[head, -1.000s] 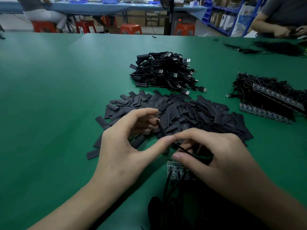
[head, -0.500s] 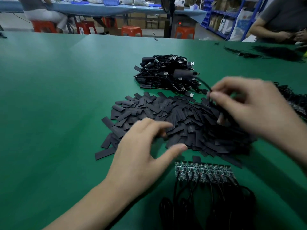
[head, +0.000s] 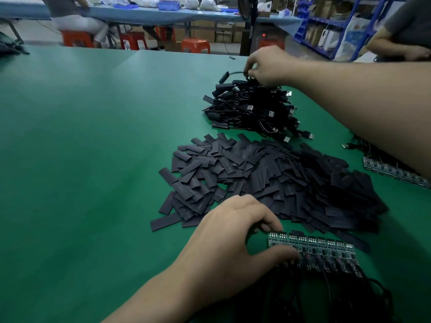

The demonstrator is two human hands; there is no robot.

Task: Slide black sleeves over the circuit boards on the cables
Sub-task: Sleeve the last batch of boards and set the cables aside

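**One hand on the boards, one at the cable heap**

The left hand (head: 233,243) sat in the lower middle of the frame, at the left end of a row of boards (head: 326,255). Its thumb lay across the near side of the end board and its curled fingers met the far edge, so it pinched that end of the row. Black wires ran from the boards toward the bottom edge of the frame.

Just above the boards, in the centre right, lay the loose pile of flat sleeves (head: 268,180), spread wide on the green table (head: 81,148). A few of the sleeves touched the far edge of the row.

Higher up, right of centre, was the heap (head: 254,110) of coiled black leads with USB plugs. The right hand (head: 265,66) reached over its top, the arm crossing in from the right edge. Its fingers were curled around a cable (head: 235,72), whose black sleeved end stuck out to the left, clear of the heap.

A second strip (head: 391,171) of boards showed at the right edge, partly hidden under the forearm.

Along the top of the frame stood orange stools (head: 194,45) and a blue bench (head: 140,12) with a seated person (head: 74,17). Another person's arm (head: 401,47) rested at the upper right corner, beside blue shelves (head: 314,31).
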